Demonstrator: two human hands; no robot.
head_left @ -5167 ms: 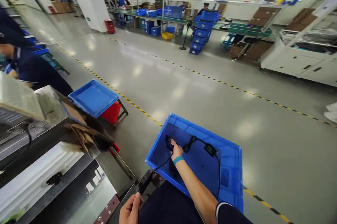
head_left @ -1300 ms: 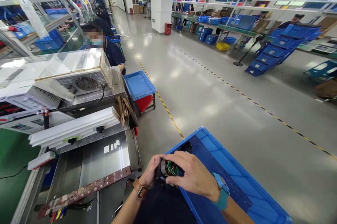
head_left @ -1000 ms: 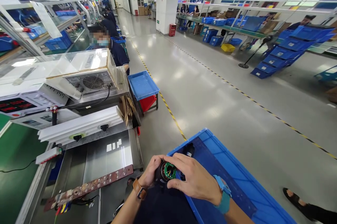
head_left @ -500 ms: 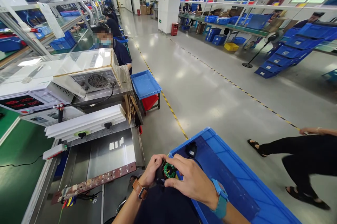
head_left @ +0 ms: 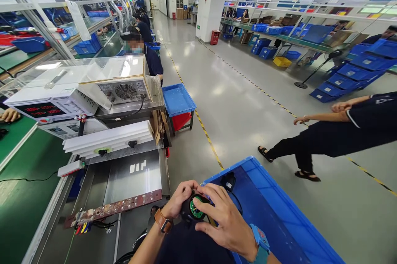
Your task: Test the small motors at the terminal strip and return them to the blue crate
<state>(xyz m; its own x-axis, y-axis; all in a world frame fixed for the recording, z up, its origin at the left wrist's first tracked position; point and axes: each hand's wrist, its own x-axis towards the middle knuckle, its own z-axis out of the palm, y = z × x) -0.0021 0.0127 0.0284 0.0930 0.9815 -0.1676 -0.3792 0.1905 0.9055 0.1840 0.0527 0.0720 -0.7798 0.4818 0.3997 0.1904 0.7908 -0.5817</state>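
Note:
My left hand (head_left: 178, 202) grips a round black part (head_left: 185, 210) by its far-left side. A green round circuit board (head_left: 194, 210), with thin wires on it, faces up in the part's open end. My right hand (head_left: 221, 216) curls over the part from the right, its fingers at the rim and one fingertip on the board. Its thumb lies at the near side. The underside of the part is hidden. Beyond my right hand, a black plug-like block (head_left: 228, 182) with a cable sits in the blue crate (head_left: 252, 164).
On my left is a metal bench (head_left: 124, 177) with a drilled brown strip (head_left: 124, 206) and loose wires. A power supply (head_left: 49, 104) stands behind it. A blue tray (head_left: 178, 98) is farther ahead. Someone in dark clothes (head_left: 338, 131) walks on the right.
A right fingertip has moved onto the green board, while both hands keep hold of the black part. The walking person has come farther into view, and my view has shifted slightly.

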